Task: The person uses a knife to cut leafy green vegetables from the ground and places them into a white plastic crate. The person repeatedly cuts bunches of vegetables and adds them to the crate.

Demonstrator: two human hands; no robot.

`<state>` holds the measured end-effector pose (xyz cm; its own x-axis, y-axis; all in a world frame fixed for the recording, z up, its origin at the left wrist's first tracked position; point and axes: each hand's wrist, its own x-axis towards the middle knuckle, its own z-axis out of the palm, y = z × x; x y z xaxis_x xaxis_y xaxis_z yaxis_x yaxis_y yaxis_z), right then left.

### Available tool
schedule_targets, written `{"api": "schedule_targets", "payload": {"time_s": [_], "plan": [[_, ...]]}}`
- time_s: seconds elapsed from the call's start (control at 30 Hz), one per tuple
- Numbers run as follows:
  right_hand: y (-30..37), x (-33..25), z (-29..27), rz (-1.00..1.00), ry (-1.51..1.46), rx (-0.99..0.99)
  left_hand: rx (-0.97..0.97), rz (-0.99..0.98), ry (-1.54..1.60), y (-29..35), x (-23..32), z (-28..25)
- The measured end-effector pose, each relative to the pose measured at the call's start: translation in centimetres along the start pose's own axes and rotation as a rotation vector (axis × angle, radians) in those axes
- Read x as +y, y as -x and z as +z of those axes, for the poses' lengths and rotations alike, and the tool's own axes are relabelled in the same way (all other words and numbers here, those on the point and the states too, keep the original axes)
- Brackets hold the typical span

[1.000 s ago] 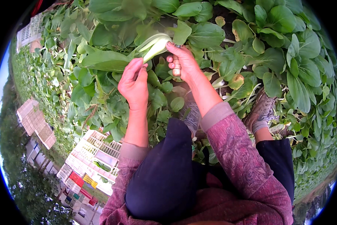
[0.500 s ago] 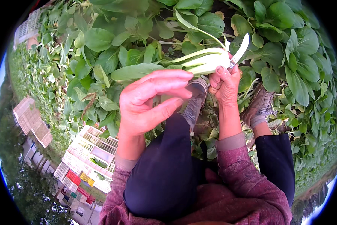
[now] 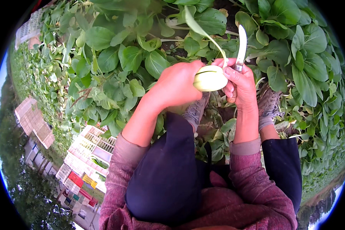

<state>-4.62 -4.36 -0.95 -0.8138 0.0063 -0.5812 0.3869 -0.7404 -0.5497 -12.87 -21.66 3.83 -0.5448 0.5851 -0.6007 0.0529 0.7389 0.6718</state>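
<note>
My left hand (image 3: 178,85) is wrapped round a head of bok choy (image 3: 210,79), its pale, rounded base facing right. The rest of that head is hidden behind the hand. Close against the base, my right hand (image 3: 239,82) grips a small knife (image 3: 242,45), whose curved blade points up and away. Thumb and fingers of that hand also pinch the lower end of a long outer leaf (image 3: 203,32), which arches up and to the left. Whether this leaf is still joined to the base I cannot tell.
Leafy bok choy plants (image 3: 310,57) grow thickly ahead and to the right. My shoes (image 3: 270,103) stand among the plants, with my knees close below my hands. White plastic crates (image 3: 92,149), one with greens in it, stand at the left.
My left hand has moved right and closed round the bok choy, which has turned base toward me. In my right hand the knife has swung more upright, and the outer leaf is now pinched there.
</note>
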Motion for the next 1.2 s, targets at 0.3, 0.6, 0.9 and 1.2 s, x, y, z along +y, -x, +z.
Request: {"api": "schedule_targets", "payload": {"time_s": [0.3, 0.6, 0.9, 1.2], "plan": [[-0.9, 2.3, 3.3, -0.204, -0.098, 0.223, 0.547, -0.239, 0.191, -0.6, -8.1, -4.9], [-7.3, 7.5, 6.3, -0.074, 1.072, -0.142, 0.651, -0.451, -0.004, 1.7, -13.6, -3.0], [-11.6, 9.4, 8.3, 0.013, 1.461, -0.147, 0.695, -0.402, 0.389, 2.5, -14.4, -3.0], [-13.3, 10.9, 8.1, 0.057, 1.504, -0.185, 0.694, -0.405, 0.523, 2.7, -15.8, -2.9]]}}
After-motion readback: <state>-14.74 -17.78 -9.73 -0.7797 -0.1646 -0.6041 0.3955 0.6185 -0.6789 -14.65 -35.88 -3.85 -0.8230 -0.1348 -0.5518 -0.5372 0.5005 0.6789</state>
